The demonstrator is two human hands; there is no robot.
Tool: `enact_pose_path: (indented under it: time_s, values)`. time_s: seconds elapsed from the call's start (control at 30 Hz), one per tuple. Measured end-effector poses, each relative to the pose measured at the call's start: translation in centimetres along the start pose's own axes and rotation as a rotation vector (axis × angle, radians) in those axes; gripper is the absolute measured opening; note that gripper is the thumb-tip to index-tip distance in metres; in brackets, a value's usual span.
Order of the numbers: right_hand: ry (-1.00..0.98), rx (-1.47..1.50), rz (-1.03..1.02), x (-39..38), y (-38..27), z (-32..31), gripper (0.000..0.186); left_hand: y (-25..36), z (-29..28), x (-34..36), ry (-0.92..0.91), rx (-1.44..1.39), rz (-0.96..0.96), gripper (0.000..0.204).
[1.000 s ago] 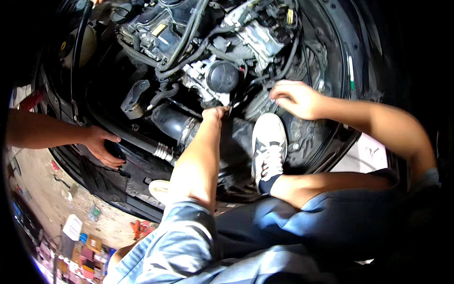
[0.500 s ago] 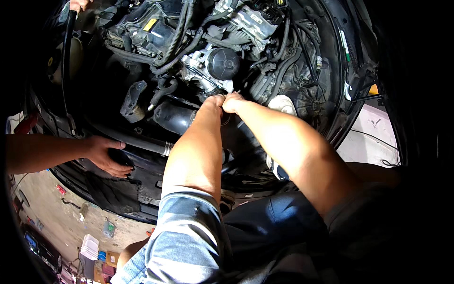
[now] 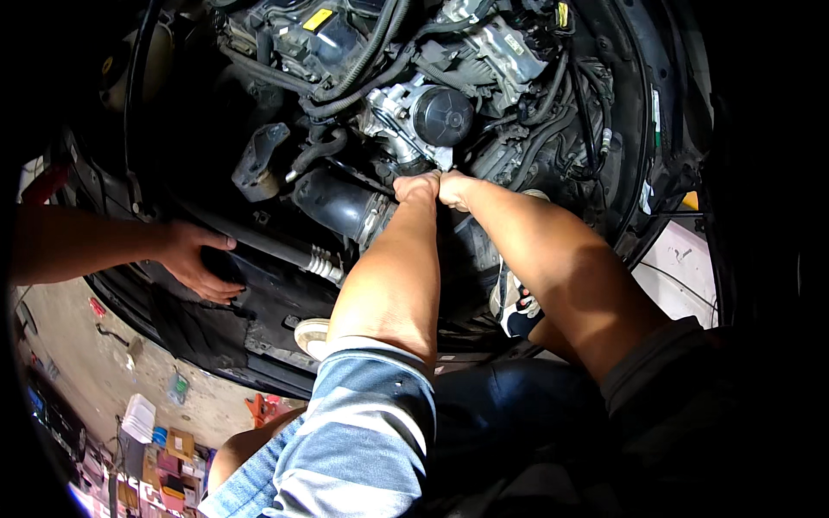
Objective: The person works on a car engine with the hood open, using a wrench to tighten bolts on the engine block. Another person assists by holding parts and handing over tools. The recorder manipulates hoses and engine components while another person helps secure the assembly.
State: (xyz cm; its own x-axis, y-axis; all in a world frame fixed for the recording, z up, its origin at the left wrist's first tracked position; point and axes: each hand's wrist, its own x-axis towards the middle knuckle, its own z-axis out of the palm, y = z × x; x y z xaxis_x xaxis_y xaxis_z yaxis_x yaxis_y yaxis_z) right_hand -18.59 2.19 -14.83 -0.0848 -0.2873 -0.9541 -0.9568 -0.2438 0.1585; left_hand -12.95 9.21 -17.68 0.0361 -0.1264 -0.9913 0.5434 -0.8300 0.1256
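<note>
The person's 2 hands meet in the engine bay (image 3: 298, 237) of a car, just below a silver metal housing (image 3: 399, 148) topped by a round black cap (image 3: 442, 116). The left hand (image 3: 418, 186) is bent in with its fingers drawn close together, beside the housing's lower edge; the right hand (image 3: 454, 188) is closed narrow right next to it, the 2 nearly touching. Whether either grips anything cannot be told, since their own backs and wrists hide the fingertips. A wide black air hose (image 3: 332, 205) lies just left of the left hand, its ringed end near that wrist. Corrugated black hoses (image 3: 367, 52) run above the housing, with a yellow label (image 3: 319, 19) on the engine beyond. At the far left, a co-worker's hand (image 3: 197, 266) rests at the front of the bay, its thumb spread from its fingers. A white sneaker (image 3: 509, 293) stands below the right forearm. On the garage floor (image 3: 112, 345) at lower left are white trays (image 3: 139, 418), cardboard boxes (image 3: 180, 444) and an orange-red object (image 3: 259, 409).
</note>
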Motion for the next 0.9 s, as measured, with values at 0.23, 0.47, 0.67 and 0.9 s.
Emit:
enact_pose_path:
  time_s: [0.23, 0.47, 0.67, 0.9]
  values:
    - [0.318, 0.484, -0.09, -3.0, -2.4, 3.5, 0.034, -0.7, -3.8, -4.7, 0.199, -0.423, -0.088, 0.058]
    - [0.454, 0.599, -0.121, -2.1, -1.6, 2.6, 0.034, 0.6, -2.2, -4.2, 0.224, -0.248, -0.004, 0.047]
    - [0.355, 0.479, -0.14, -3.0, -3.1, 3.4, 0.032, -0.4, -4.1, -4.6, 0.199, -0.427, 0.006, 0.047]
    - [0.351, 0.473, -0.216, -5.9, -4.7, 3.9, 0.035, -1.3, -6.8, -2.4, 0.129, 0.111, 0.252, 0.046]
